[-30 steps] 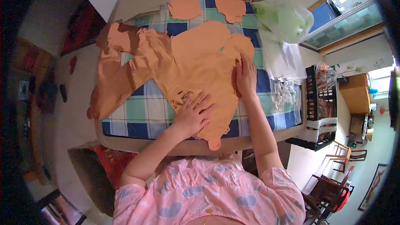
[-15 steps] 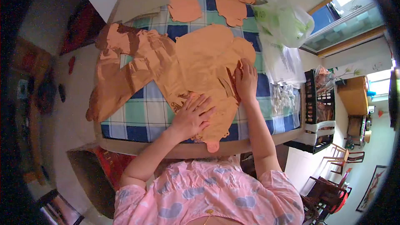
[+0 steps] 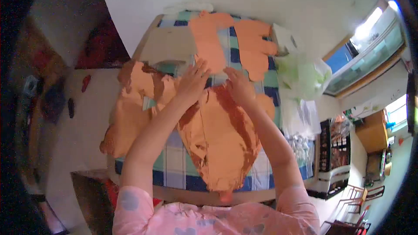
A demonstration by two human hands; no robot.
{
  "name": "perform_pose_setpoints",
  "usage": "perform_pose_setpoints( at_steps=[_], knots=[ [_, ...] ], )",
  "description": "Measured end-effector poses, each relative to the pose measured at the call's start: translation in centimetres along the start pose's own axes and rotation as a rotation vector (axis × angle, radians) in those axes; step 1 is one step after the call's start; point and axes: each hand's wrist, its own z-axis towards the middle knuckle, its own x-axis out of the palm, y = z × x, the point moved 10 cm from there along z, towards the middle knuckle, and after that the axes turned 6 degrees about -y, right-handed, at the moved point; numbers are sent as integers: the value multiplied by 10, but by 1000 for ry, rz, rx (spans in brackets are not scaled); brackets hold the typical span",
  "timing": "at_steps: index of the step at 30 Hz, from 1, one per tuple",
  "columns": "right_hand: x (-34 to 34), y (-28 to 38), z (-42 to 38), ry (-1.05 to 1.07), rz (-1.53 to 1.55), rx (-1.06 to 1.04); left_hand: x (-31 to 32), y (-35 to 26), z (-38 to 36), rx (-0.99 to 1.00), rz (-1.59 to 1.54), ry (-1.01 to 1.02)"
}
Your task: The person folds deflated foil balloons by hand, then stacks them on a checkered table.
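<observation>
A flat copper-coloured foil balloon lies in front of me on a checked cloth, its surface buckled and creased, its narrow end near the table's front edge. My left hand rests at its far left part, fingers stretched out and slightly apart. My right hand is at its far right part, fingers extended and angled inward. Both forearms reach over the foil. To the left, a second crinkled copper foil piece lies partly under my left arm. Just beyond my fingertips is a flat orange-pink foil piece.
Another orange-pink foil piece and a grey-brown flat sheet lie at the far side. Clear and greenish plastic bags line the right edge. A black crate stands right of the table.
Both hands have moved away from my body to the foil balloon's far part. Its surface has buckled, with dark folds along its sides. The camera view has tilted up.
</observation>
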Motion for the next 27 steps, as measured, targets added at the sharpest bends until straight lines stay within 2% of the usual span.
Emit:
perform_pose_setpoints(
  at_steps=[1,3,5,8,11,12,14,15,17,21,24,27],
  knots=[
    [14,-2,15,-5,-29,-81,-1,24,13,-115,-63,-73],
    [47,-10,34,-6,-85,-229,-3,58,25,-160,-2,-157],
    [58,-10,45,14,-85,-281,-10,85,19,-17,246,-167],
    [67,-6,55,122,-134,-298,-5,137,14,-37,112,136],
    [81,-14,61,155,-119,-325,-35,151,10,-36,66,201],
    [85,-17,63,147,-101,-335,-40,151,10,-54,57,219],
    [104,-38,74,196,-235,-194,-50,149,8,-93,38,252],
    [110,-47,76,221,-302,-124,-66,134,13,-89,44,164],
    [87,-24,74,132,-173,-184,-87,86,25,-83,58,-10],
    [76,-7,73,122,-127,-264,10,30,22,164,-170,-51],
    [76,-17,74,58,-114,-250,49,4,26,250,22,-222],
    [70,-9,74,50,-81,-356,86,18,40,62,69,45]
  ],
)
